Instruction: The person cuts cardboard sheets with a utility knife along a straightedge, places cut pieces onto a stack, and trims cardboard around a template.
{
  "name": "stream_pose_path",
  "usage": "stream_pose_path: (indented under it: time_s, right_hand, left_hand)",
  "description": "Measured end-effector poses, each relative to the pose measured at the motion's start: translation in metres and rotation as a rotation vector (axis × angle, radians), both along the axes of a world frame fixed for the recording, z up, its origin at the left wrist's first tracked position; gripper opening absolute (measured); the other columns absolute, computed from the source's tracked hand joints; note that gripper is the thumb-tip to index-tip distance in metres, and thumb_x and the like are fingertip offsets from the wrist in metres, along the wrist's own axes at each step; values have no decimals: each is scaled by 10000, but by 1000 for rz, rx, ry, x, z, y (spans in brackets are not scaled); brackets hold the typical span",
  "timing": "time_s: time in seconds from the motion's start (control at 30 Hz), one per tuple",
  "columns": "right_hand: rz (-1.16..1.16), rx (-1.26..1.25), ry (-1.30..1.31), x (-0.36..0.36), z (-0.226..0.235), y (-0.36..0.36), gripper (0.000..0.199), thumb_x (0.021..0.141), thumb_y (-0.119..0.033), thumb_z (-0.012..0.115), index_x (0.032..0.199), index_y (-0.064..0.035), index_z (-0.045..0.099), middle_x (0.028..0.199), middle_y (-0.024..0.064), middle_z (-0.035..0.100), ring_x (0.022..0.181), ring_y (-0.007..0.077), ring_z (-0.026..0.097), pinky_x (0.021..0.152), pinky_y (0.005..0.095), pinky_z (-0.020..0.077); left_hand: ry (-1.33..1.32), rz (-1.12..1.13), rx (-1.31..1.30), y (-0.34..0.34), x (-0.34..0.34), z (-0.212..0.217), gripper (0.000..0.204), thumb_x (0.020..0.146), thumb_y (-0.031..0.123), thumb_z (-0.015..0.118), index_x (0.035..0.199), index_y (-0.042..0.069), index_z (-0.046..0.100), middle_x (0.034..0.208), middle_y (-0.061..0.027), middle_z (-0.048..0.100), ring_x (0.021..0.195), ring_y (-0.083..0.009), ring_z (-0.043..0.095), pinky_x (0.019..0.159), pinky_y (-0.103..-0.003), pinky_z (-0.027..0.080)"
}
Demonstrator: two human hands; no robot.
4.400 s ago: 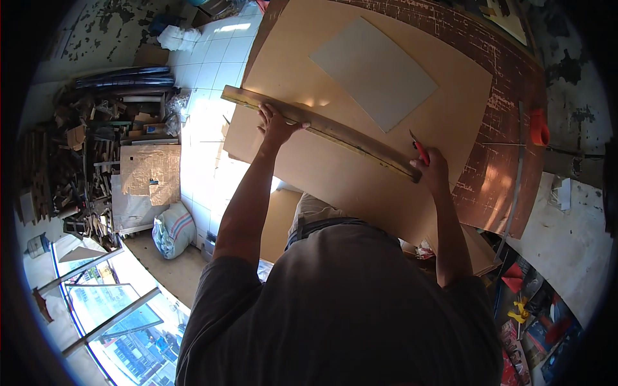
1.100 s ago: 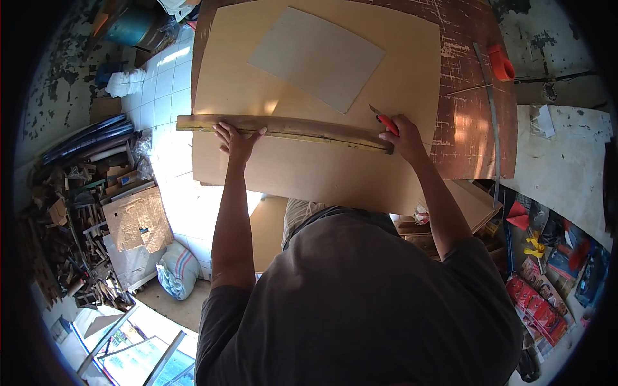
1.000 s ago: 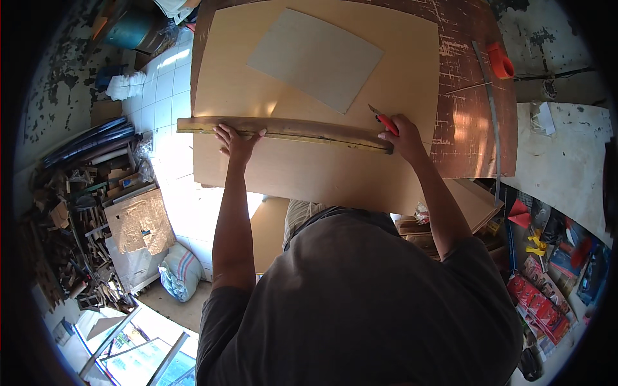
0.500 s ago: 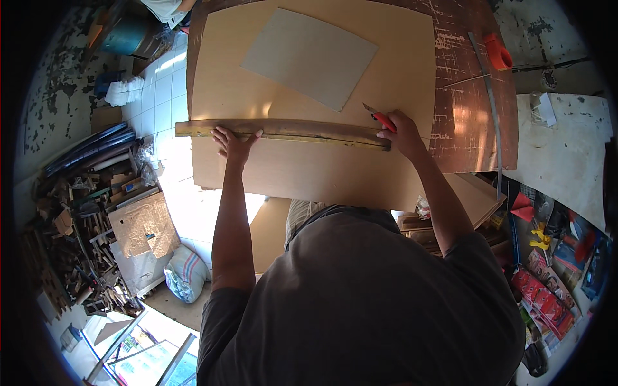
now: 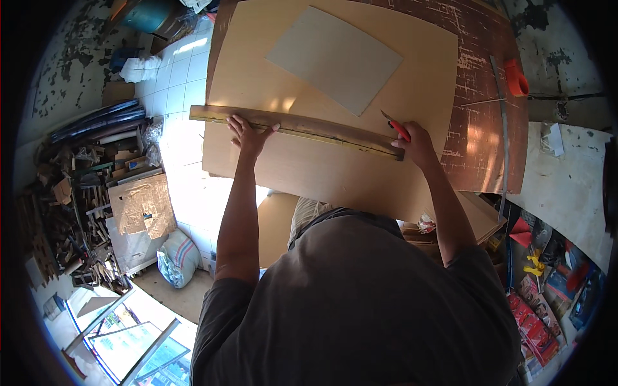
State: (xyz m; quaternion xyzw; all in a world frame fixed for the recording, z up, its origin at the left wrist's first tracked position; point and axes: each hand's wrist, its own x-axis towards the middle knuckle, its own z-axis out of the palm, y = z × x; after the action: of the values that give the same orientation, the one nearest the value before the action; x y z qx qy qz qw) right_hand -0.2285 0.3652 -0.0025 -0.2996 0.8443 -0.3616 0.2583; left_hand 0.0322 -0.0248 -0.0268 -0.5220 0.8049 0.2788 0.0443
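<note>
A long brown wooden strip with a yellowish near edge lies across a big sheet of brown cardboard. My left hand rests on the strip toward its left end, fingers and thumb spread. In my right hand is a red utility knife, its blade pointing away from me and to the left. That hand is closed round the handle, beside the strip's right end, and its lower fingers seem to touch the strip. Beyond the strip lies a smaller grey board, set at an angle on the cardboard.
The cardboard lies on a worn reddish-brown table. A thin metal strip and an orange tape roll lie at its right. Scrap wood is piled at far left, near a white sack. More cardboard sheets are stacked below the table's right side.
The whole view has turned slightly, so the table and things on it appear shifted right. Both hands keep about the same places along the wooden strip, and the knife stays in my right hand.
</note>
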Motion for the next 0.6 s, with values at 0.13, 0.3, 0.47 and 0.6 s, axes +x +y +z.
stream_pose_path:
  time_s: [0.13, 0.3, 0.47, 0.6]
  right_hand:
    - [8, 48, 78, -2, -5, 3, 337, 704, -85, 840, 946, -13, 617, 830, 82, 607, 747, 226, 610, 722, 348, 501]
    - [-8, 2, 16, 0, -1, 2, 307, 698, -120, 835, 848, -14, 588, 783, 103, 587, 719, 264, 596, 693, 388, 481]
    - [15, 159, -32, -5, -1, 3, 326, 729, -118, 835, 947, -18, 612, 789, 64, 592, 734, 188, 583, 711, 337, 492]
    - [18, 143, 14, -4, 0, 2, 331, 729, -153, 839, 925, -18, 610, 789, 69, 592, 741, 196, 584, 719, 349, 488]
  left_hand:
    - [44, 7, -17, 6, -3, 1, 1542, 594, 728, 816, 1550, 1, -151, 1634, -229, -184, 1518, -362, -185, 1152, -677, -18]
    - [112, 43, -25, 11, 1, 3, 1558, 568, 698, 846, 1554, -10, -130, 1647, -206, -160, 1524, -339, -175, 1160, -656, -37]
    - [124, 53, -48, 15, -1, 2, 1534, 571, 650, 869, 1560, -19, -94, 1650, -210, -137, 1530, -348, -145, 1168, -648, -10]
    - [155, 60, -77, 15, 1, 1, 1531, 565, 633, 880, 1563, -18, -81, 1648, -221, -130, 1531, -354, -133, 1167, -655, 1]
